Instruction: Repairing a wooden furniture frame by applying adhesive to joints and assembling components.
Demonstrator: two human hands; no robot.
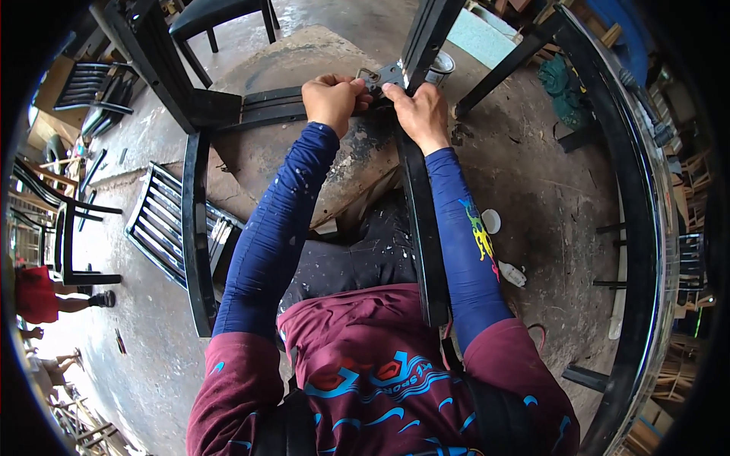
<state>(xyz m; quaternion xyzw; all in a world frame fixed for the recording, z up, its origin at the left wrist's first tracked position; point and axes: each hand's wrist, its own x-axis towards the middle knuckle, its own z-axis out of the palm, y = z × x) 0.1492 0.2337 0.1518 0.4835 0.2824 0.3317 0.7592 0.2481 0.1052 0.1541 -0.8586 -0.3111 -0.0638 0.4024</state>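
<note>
A black wooden frame (196, 228) lies over my lap and a worn brown board (281, 175). At its top corner, a small dark metal plate with a metal loop (386, 74) sits between my hands. My left hand (333, 102) is closed at the plate's left, its fingertips on a small piece I cannot make out. My right hand (422, 114) is closed on the corner at the plate, thumb pressing toward it. The fingers underneath are hidden. A paint-marked tin can (439, 70) stands just behind my right hand.
Around me are a black chair (213, 23), slatted chair parts (163, 220), a long black frame (635, 228) at right, green cloth (561, 91), a white cup (490, 220) and a white bottle (511, 273). A person (38, 296) is at far left among stacked chairs.
</note>
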